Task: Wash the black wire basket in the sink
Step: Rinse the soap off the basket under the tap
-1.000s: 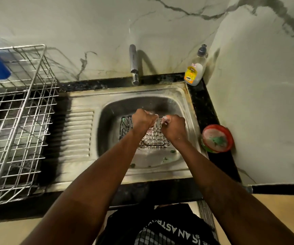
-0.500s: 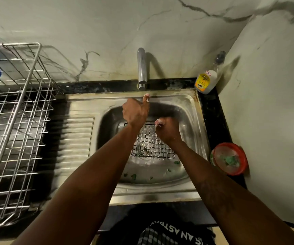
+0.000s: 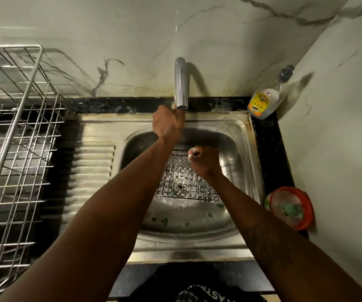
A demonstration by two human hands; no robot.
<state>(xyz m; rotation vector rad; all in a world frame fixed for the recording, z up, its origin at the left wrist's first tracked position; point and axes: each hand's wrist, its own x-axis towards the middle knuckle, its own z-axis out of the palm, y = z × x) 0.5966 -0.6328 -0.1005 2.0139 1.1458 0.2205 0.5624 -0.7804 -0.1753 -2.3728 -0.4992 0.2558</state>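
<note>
The basket [image 3: 186,182] sits low in the sink [image 3: 223,125], in the middle of the frame, with its far edge under the right hand [image 3: 204,161]. That hand is clenched on the far right corner of the wire, and white foam shows on its fingers [image 3: 192,154]. The left hand [image 3: 168,124] is curled against the mouth of the tap [image 3: 181,83], just above centre. Its fingers are hidden behind the knuckles, so I cannot tell whether they grip the spout or a handle.

The main risk seems to be the grip. Soapy fingers on thin wire could slip, and with only one hand on it the basket could drop or twist against the steel.

If the tap opens hard, water could hit the wire and spray over the counter. The soap bottle [image 3: 262,101] at the upper right and the red bowl [image 3: 291,210] at the right edge both stand close enough to catch it.

The basket lies below and a little right of the spout. A stream could miss part of it and leave foam behind unless the right hand shifts it.

Green scraps [image 3: 164,220] lie on the sink floor, in front of the basket. Running water could carry them into the mesh or towards the drain, which is hidden here. The dish rack [image 3: 12,138] on the left looks clear of all this.
</note>
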